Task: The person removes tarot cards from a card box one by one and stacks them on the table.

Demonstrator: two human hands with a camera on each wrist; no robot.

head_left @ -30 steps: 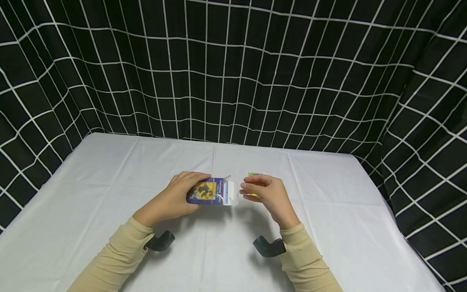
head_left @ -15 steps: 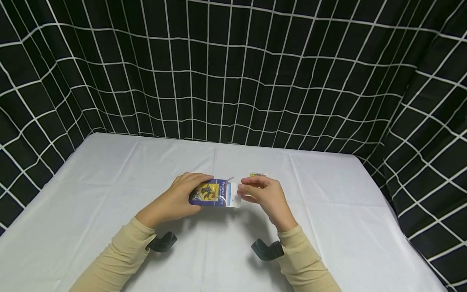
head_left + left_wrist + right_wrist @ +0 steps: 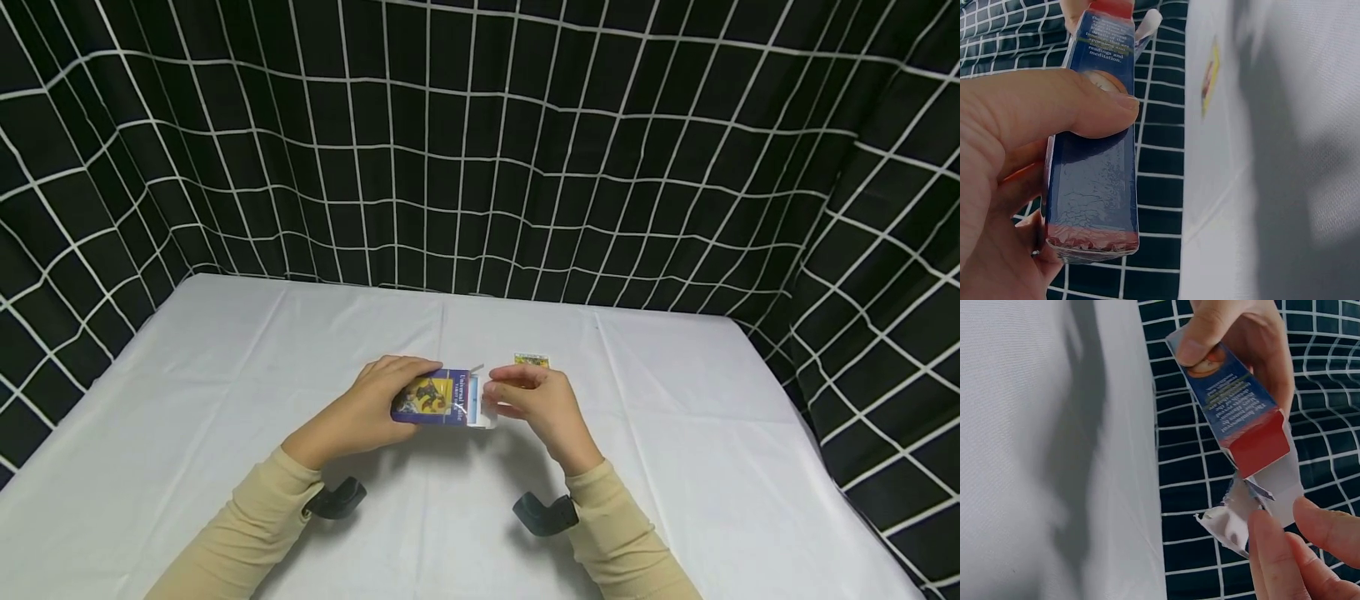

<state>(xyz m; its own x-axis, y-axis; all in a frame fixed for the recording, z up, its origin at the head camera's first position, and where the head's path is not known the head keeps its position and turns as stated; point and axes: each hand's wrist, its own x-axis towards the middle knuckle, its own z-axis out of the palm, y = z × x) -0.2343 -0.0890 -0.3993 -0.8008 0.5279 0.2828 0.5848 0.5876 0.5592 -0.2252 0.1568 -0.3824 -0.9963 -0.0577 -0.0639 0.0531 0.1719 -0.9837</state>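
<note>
My left hand [image 3: 375, 402] grips a blue tarot card box [image 3: 435, 397] above the table, thumb along its narrow side [image 3: 1094, 169]. The box lies sideways, its flapped end pointing right and a yellow picture on its front. White flaps [image 3: 1285, 487] stick out at that end, one with a torn edge. At the flaps is my right hand [image 3: 543, 404], with thumb and fingertips pinching the white cardboard. Beyond the right hand a small yellow printed card [image 3: 531, 359] lies on the table, partly hidden by that hand.
A white cloth [image 3: 225, 367] with creases covers the table. Black curtains with a white grid [image 3: 480, 150] stand behind it and at both sides. Dark curved wrist mounts [image 3: 336, 498] project inward from both sleeves.
My right hand has moved left, from just off the flaps onto them. The box has shifted slightly right with my left hand. More of the yellow card's far edge now shows.
</note>
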